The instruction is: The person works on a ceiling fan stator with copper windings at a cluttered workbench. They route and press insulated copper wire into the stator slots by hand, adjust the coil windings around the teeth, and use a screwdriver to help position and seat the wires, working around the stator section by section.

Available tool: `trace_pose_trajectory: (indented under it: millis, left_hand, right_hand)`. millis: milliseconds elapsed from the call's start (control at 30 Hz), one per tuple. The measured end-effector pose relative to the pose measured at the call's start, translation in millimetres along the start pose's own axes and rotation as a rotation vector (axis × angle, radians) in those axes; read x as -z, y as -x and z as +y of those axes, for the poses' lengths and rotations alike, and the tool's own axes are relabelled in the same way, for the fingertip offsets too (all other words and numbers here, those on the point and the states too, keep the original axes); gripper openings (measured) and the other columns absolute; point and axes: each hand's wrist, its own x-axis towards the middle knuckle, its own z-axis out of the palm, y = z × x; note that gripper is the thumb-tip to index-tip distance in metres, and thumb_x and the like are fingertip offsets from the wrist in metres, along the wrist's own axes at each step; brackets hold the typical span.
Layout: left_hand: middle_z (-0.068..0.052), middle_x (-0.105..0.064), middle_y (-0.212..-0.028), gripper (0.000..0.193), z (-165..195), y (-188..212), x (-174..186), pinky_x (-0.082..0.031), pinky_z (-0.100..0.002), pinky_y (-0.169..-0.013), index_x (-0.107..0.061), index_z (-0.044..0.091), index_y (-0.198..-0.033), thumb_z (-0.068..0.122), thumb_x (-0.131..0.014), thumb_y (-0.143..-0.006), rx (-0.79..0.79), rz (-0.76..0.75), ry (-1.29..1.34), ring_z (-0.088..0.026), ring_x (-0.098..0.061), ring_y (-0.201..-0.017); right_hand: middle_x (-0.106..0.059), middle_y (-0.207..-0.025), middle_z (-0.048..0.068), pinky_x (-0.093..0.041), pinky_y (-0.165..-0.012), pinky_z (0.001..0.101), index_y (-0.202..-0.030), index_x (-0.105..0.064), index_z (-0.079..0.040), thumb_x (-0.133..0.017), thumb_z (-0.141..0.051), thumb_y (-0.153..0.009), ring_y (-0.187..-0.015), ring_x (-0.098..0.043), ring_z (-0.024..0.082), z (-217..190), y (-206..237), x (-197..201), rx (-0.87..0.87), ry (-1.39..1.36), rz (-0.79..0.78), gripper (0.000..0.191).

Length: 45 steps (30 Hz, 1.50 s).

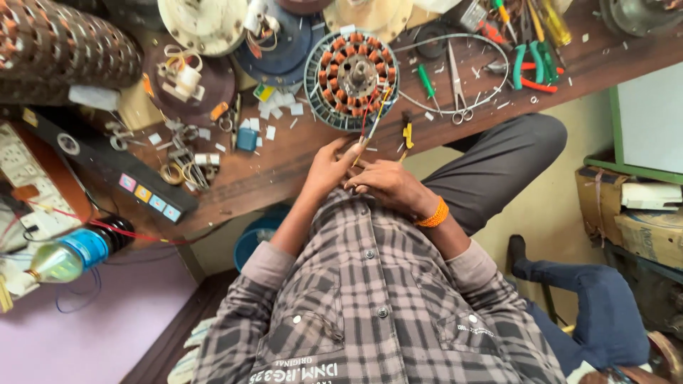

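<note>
A round fan-motor stator (353, 78) with copper coils lies on the wooden workbench (284, 160). Thin red and yellow wire leads (371, 117) run from it down to my hands. My left hand (326, 169) pinches the ends of the leads near the bench edge. Beside it, touching it, my right hand (388, 183), with an orange band on the wrist, has its fingers curled around the same wire ends. Whether it also holds a small tool is hidden.
Scissors (457, 89), green-handled pliers (535, 67) and screwdrivers (427, 82) lie right of the stator. Motor covers (206, 25), small parts and a black switch strip (107, 167) lie to the left. A plastic bottle (67, 257) sits lower left. Another person's leg in blue trousers (605, 309) is at lower right.
</note>
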Motion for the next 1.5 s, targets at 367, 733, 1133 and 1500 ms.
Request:
trace_pose_trajectory:
  millis: [367,733,1133,1500]
  left_hand:
    - [-0.009,-0.067,-0.118,0.045,-1,15,18,-0.057,-0.026,-0.065,-0.056,0.005,-0.131,0.002,-0.074,-0.090,-0.029,-0.001,0.631,-0.015,-0.069,-0.097]
    - [-0.002,-0.068,-0.108,0.016,33,-1,22,-0.054,-0.028,-0.085,-0.072,0.002,-0.110,0.011,-0.074,-0.097,-0.277,0.245,0.862,-0.010,-0.064,-0.096]
    - [-0.001,-0.071,-0.089,0.016,81,-16,45,-0.052,-0.025,-0.062,-0.071,0.007,-0.109,0.012,-0.073,-0.094,-0.141,0.352,0.883,-0.009,-0.064,-0.071]
    - [-0.011,-0.075,-0.121,0.032,78,-17,55,-0.058,-0.021,-0.074,-0.068,0.004,-0.125,0.006,-0.067,-0.094,-0.162,0.172,1.009,-0.010,-0.072,-0.087]
  right_hand:
    - [-0.078,-0.095,0.014,-0.061,-0.075,0.0395,-0.132,-0.066,-0.008,-0.061,-0.023,-0.110,-0.084,-0.079,0.026,31,7,22,-0.571,-0.050,0.323,0.027]
    - [-0.064,-0.108,0.011,-0.057,-0.073,0.0330,-0.136,-0.059,0.000,-0.053,-0.023,-0.108,-0.084,-0.067,0.017,22,-67,53,-0.746,-0.820,0.725,0.036]
    - [-0.073,-0.111,0.019,-0.059,-0.077,0.0472,-0.143,-0.047,-0.011,-0.053,-0.032,-0.099,-0.102,-0.071,0.038,-13,-72,25,-0.886,-1.100,0.691,0.049]
    - [-0.068,-0.116,0.018,-0.063,-0.083,0.0471,-0.135,-0.050,-0.003,-0.054,-0.027,-0.098,-0.098,-0.072,0.034,10,-78,45,-0.811,-1.195,0.590,0.044]
